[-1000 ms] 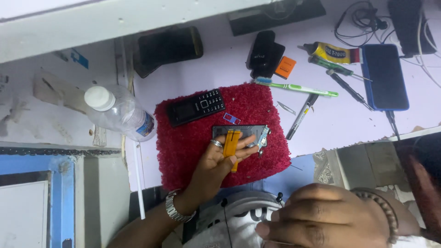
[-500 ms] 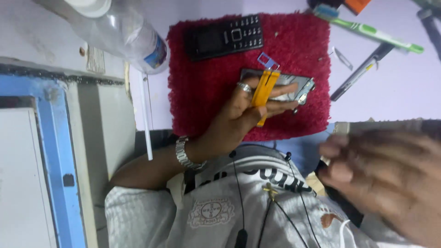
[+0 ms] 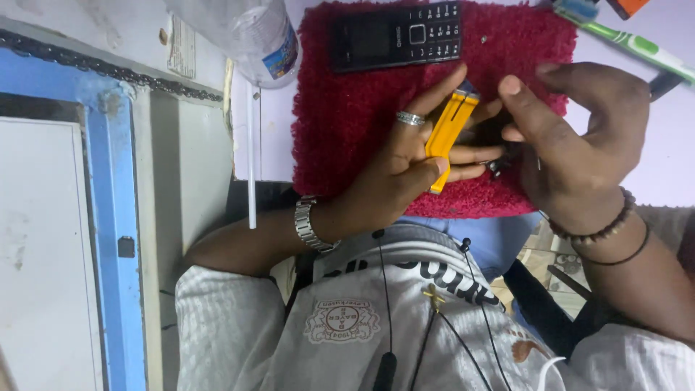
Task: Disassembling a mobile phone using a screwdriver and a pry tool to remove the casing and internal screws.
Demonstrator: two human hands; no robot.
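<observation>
The left hand [image 3: 405, 170] lay nearest to the body, its wrist with a metal watch [image 3: 310, 223] at the near edge of the red mat [image 3: 340, 123]. Its fingers [image 3: 474, 153] were stretched out over the mat and held a yellow tool [image 3: 447, 129] between them, the thumb pressing its lower end. The long axis of the tool ran from the palm up and a little to the right, towards the far side of the mat, and its blue tip [image 3: 469, 90] pointed away from the body.

Just to the right of it, the right hand [image 3: 579, 137] was curled, with index finger and thumb closed towards a small dark metal part [image 3: 499, 168] that sat between the two hands, touching the fingertips of the left hand. I could not tell if the right fingers really pinched this part or only touched it. A bead bracelet [image 3: 590, 232] was on the right wrist. Both hands were equally near to the part, and nothing stood between them.

Farther on the mat lay a black keypad phone [image 3: 397, 36], well apart from the hands. Beyond the mat were a clear plastic bottle [image 3: 250, 32] to the left and a green and white toothbrush [image 3: 630, 42] to the right, on the pale table [image 3: 673, 159].
</observation>
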